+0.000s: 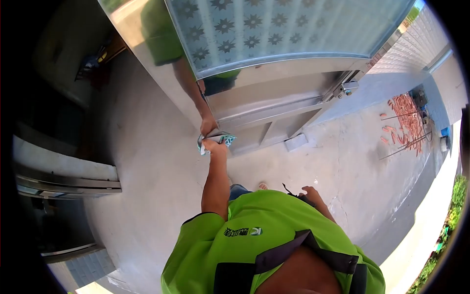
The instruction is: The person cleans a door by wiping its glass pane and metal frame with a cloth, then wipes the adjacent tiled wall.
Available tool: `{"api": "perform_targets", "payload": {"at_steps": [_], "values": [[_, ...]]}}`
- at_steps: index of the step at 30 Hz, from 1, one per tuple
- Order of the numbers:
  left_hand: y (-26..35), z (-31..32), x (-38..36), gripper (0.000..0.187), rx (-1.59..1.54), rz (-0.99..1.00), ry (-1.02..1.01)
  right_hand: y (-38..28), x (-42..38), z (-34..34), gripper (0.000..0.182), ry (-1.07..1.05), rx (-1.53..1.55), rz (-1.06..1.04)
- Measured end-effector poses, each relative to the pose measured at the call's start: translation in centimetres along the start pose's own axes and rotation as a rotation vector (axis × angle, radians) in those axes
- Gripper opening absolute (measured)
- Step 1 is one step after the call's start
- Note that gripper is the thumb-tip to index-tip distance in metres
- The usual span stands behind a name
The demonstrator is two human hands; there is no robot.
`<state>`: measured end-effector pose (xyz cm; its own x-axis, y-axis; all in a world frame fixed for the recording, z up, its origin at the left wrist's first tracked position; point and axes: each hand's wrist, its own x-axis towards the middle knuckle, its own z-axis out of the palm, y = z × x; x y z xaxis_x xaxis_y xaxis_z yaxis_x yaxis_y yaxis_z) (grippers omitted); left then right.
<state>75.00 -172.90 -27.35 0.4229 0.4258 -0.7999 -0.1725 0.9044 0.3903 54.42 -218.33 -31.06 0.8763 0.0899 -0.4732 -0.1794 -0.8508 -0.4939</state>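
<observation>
My left hand (214, 145) is closed around a grey, white and teal patterned cloth (228, 139). It presses the cloth to the lower part of a shiny metal door (274, 88), whose surface mirrors my arm and green shirt. The upper door panel is glass (254, 29) with a star pattern. My right hand (316, 197) hangs beside my body at the right, its fingers partly curled. A dark item with a thin strap (292, 193) lies against that hand; most of it is hidden by my shirt, so its kind does not show.
A door handle with lock (346, 89) sticks out at the door's right edge. A pale block (296, 142) sits on the concrete floor (156, 196) by the door's foot. Many reddish pieces (409, 122) and thin rods lie at right. A dark doorway opens at left.
</observation>
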Motion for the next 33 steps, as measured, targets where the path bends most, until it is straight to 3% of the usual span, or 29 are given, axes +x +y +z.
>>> {"api": "perform_targets", "payload": {"at_steps": [1,3,5,6,7,10,12,14,16,18,19,21,22,24,25,26,30,31,33], "values": [[-0.1,0.6,0.1,0.058,-0.078,0.013,0.047,2.5,0.0,1.6,0.038,0.017,0.017,0.011],[-0.5,0.8,4.0,0.057,-0.127,-0.029,0.027,6.3,0.1,3.4,0.035,-0.279,-0.052,0.180],[-1.7,1.3,3.4,0.057,-0.177,-0.071,0.015,8.5,-1.8,3.0,0.036,-0.206,0.132,0.074],[-2.0,1.5,0.4,0.054,-0.092,-0.002,-0.079,9.0,-2.7,2.5,0.037,-0.148,0.301,-0.044],[-2.5,1.4,-1.4,0.052,-0.006,0.070,-0.173,7.7,-2.2,1.8,0.038,-0.163,0.090,-0.012],[-5.4,-0.3,-3.1,0.046,0.126,0.042,-0.397,5.7,2.0,1.3,0.038,-0.206,0.236,0.054],[-6.5,-1.4,-8.5,0.041,0.392,-0.058,-0.639,-1.6,2.0,-3.4,0.047,-0.190,0.955,0.363],[-7.8,-2.0,-13.5,0.034,0.782,0.005,-0.845,-7.5,2.6,-7.1,0.066,-0.263,1.188,0.171],[-8.0,-2.1,-16.6,0.029,1.542,0.267,-1.131,-12.5,3.0,-9.1,0.078,-0.367,1.433,0.001],[-7.8,-1.0,-21.5,0.034,1.864,0.478,-1.385,-16.7,3.7,-9.4,0.073,-0.463,1.606,-0.127],[-7.9,-1.3,-21.6,0.034,1.893,0.478,-1.404,-17.5,5.3,-8.0,0.061,-0.479,1.640,-0.108],[-7.2,-2.3,-21.6,0.045,2.084,0.899,-1.554,-19.3,7.4,-5.5,0.042,-0.339,1.671,0.044],[-6.2,-2.4,-21.4,0.045,2.106,0.900,-1.579,-20.4,7.4,-5.6,0.036,-0.313,1.654,0.166],[-3.7,-2.8,-21.1,0.052,1.776,0.846,-1.608,-19.8,9.9,-3.2,0.033,-0.159,1.693,0.121],[-1.9,-3.1,-19.9,0.054,1.765,0.903,-1.607,-19.3,11.1,-2.7,0.035,-0.094,1.711,0.209],[0.0,-3.3,-18.9,0.054,1.781,0.896,-1.625,-18.6,12.5,-2.5,0.036,0.012,1.743,0.138],[7.9,-4.6,-15.0,0.045,1.810,0.764,-1.286,-16.9,17.8,-7.9,0.030,0.395,1.644,0.059],[9.9,-5.1,-14.3,0.042,1.832,0.735,-1.167,-17.1,18.6,-10.0,0.027,0.550,1.445,0.099],[13.3,-5.7,-13.4,0.040,1.876,0.693,-1.108,-15.5,24.0,-11.4,0.037,0.777,1.198,0.047]]}}
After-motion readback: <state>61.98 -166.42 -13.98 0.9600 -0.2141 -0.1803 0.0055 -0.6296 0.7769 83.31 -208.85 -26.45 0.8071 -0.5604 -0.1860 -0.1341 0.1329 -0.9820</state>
